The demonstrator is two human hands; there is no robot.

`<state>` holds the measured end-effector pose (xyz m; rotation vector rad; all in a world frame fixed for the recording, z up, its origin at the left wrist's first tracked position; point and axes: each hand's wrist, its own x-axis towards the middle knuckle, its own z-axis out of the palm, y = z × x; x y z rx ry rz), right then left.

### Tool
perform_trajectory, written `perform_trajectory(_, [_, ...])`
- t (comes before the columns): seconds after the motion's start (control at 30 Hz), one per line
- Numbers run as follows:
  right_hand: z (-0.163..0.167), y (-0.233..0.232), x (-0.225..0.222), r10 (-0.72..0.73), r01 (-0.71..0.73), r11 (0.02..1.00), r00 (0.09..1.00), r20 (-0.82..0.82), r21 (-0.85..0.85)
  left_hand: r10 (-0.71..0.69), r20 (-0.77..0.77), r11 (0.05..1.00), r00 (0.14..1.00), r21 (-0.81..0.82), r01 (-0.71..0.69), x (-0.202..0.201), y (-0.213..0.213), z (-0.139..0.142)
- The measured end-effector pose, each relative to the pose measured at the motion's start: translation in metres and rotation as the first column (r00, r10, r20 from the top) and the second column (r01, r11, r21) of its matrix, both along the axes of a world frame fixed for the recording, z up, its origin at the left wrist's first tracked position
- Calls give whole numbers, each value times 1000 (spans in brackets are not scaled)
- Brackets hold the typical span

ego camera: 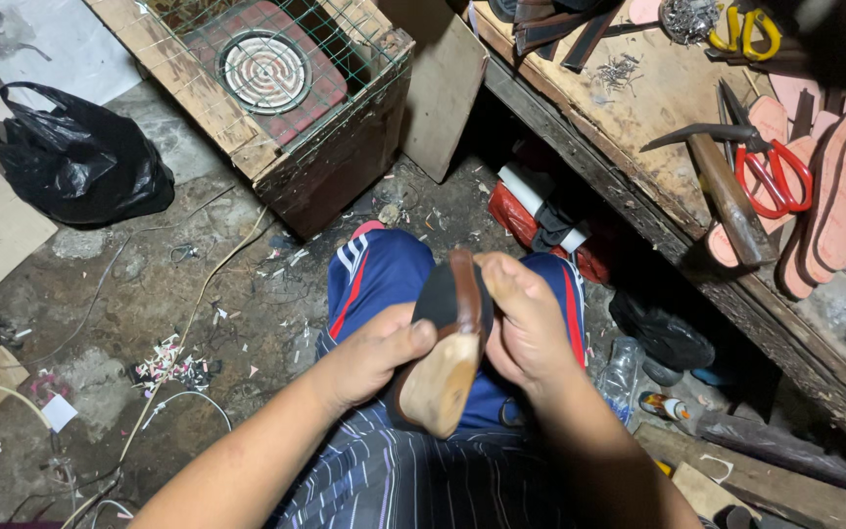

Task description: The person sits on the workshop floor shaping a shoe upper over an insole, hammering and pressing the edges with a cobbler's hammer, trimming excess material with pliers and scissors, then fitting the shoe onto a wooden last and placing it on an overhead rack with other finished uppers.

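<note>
Both hands, left hand and right hand, closed their grip on the shoe sole between them, its long axis running away over the lap.

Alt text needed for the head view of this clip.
Two bare hands, left hand and right hand, hold a shoe last with sole over the lap. A workbench at right carries a hammer and red scissors.

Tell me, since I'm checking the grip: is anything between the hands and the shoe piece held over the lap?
Nothing visible is. The left hand and the right hand both press straight on the shoe piece, one on each side, bare skin on it. The hammer and red scissors lie apart on the workbench.
</note>
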<state>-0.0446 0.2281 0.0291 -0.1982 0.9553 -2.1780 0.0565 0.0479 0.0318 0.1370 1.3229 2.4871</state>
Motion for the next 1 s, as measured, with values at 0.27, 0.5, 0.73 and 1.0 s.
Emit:
perform_trajectory(0.27, [-15, 0, 20, 27, -8, 943, 998, -51, 332, 351, 79, 816, 933, -514, -264, 0, -1, 22])
perform_trajectory(0.5, [-15, -9, 32, -56, 296, 768, 915, -401, 568, 398, -298, 346, 868, -827, -443, 34, 29, 22])
perform_trajectory(0.73, [135, -14, 29, 66, 77, 992, 327, -943, 96, 795, 93, 600, 599, -266, -755, 5, -16, -22])
perform_trajectory(1.0, [176, -19, 21, -169, -128, 971, 234, -958, -202, 708, 232, 532, 667, 445, -720, 25, -150, -53])
